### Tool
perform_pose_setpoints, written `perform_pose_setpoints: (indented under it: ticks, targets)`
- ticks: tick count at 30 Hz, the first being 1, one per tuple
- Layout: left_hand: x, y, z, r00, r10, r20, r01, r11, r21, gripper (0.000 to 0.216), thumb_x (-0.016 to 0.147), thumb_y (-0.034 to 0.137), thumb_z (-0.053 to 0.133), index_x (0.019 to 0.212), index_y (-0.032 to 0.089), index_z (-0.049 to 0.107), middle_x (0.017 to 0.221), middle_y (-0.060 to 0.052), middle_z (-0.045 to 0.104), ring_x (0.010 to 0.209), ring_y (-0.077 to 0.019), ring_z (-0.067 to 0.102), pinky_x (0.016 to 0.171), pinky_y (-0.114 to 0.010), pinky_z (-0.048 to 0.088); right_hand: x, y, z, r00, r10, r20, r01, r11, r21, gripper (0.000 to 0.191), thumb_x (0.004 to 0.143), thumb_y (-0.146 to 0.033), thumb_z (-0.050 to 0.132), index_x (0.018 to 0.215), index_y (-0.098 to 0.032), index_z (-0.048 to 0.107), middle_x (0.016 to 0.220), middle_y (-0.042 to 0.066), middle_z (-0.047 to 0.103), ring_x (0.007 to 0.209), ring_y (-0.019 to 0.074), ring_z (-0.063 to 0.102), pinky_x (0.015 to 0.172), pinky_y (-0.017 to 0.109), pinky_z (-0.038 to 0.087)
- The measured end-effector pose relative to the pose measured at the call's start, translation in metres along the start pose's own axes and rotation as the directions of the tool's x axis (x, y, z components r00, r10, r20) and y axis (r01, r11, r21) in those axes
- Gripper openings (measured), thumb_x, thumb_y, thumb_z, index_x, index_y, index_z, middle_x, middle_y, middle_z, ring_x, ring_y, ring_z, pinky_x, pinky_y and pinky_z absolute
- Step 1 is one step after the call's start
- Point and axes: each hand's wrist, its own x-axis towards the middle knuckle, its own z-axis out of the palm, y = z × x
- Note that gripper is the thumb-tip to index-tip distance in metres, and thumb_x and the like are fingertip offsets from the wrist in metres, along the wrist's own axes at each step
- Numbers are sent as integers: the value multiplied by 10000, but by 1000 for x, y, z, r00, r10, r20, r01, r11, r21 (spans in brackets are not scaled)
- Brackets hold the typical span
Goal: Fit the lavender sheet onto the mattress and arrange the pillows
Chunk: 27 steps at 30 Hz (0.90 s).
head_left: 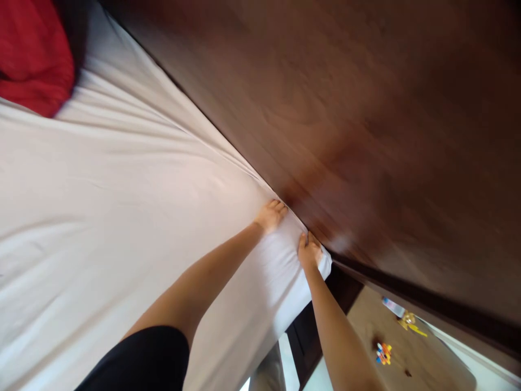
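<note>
A pale bedsheet point(134, 217) covers the mattress, with long creases running toward the upper left. My left hand point(272, 215) is closed on the sheet's edge, its fingers curled at the seam against the dark wooden headboard point(366, 136). Closer to the mattress corner, my right hand point(310, 252) grips the sheet too, thumb on the near side. Its fingertips are partly hidden in the narrow gap by the headboard. Beyond that hand the sheet bunches up at the corner.
Red cloth point(36, 60) lies on the bed at the upper left. A dark bed frame point(303, 342) runs below the mattress corner. At the lower right, a brown surface point(431, 369) holds a colourful toy-like piece point(383, 353) and other small items.
</note>
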Motion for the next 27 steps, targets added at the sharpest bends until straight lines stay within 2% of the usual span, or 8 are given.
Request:
perform_pose_setpoints:
  ticks: [3, 7, 11, 14, 17, 23, 25, 27]
  targets:
    - [-4, 19, 11, 992, 129, 9, -128, 989, -72, 372, 900, 281, 384, 1203, 194, 581, 1265, -56, 577, 1210, -211, 451, 1080, -358, 261, -6, 9, 6, 996, -15, -88, 18, 999, 36, 464, 934, -357, 310, 1150, -101, 631, 1178, 161, 628, 1124, 264, 558, 965, 420, 422]
    - [0, 28, 15, 996, 62, 69, -57, 996, -68, 389, 887, 300, 390, 1212, 200, 579, 1279, -54, 572, 1198, -206, 466, 1067, -372, 276, -20, 17, 9, 973, -151, -173, 171, 980, 104, 438, 934, -294, 294, 1150, -114, 630, 1180, 131, 635, 1142, 218, 555, 1001, 389, 417]
    - [12, 37, 12, 993, -26, 118, 30, 999, -32, 359, 843, 302, 443, 1127, 185, 629, 1159, -83, 628, 1119, -244, 505, 991, -420, 327, -23, 8, 7, 932, -351, -93, 356, 933, 48, 453, 926, -263, 301, 1271, -79, 529, 1289, 143, 560, 1232, 222, 480, 1062, 403, 354]
    - [18, 47, 16, 991, -75, 107, 73, 997, 22, 323, 835, 318, 453, 998, 147, 673, 993, -120, 655, 1021, -278, 534, 915, -446, 366, -19, -2, 7, 950, -308, -44, 306, 951, -51, 501, 910, -272, 321, 1328, -26, 447, 1354, 190, 484, 1290, 270, 402, 1085, 451, 301]
    - [16, 51, 23, 997, -60, 49, 59, 998, 19, 311, 844, 297, 440, 948, 123, 676, 945, -132, 658, 1004, -274, 548, 915, -433, 377, -15, -9, 9, 971, -240, -16, 238, 968, -79, 515, 893, -271, 341, 1339, -26, 423, 1357, 208, 472, 1291, 284, 391, 1090, 469, 274]
    - [-3, 39, 24, 999, 27, -45, -31, 996, -88, 363, 857, 246, 402, 1090, 101, 640, 1116, -119, 653, 1082, -215, 568, 1067, -361, 307, -10, -15, 8, 988, -150, -18, 149, 987, -58, 488, 850, -281, 388, 1263, -50, 508, 1298, 223, 519, 1245, 309, 445, 1020, 468, 357]
    - [-8, 31, 19, 998, -3, -55, 0, 998, -60, 404, 850, 275, 417, 1156, 97, 613, 1191, -126, 620, 1153, -236, 526, 1099, -381, 274, -12, -10, 7, 987, -147, -58, 145, 989, -25, 468, 863, -283, 367, 1245, -74, 539, 1264, 190, 559, 1209, 286, 487, 985, 423, 402]
    - [-11, 23, 12, 991, -105, -83, 103, 994, -24, 459, 850, 314, 424, 1225, 94, 570, 1272, -143, 566, 1231, -267, 458, 1113, -423, 246, -15, -3, 8, 986, -125, -108, 126, 992, 3, 454, 876, -278, 348, 1238, -102, 558, 1243, 156, 584, 1162, 261, 530, 951, 387, 432]
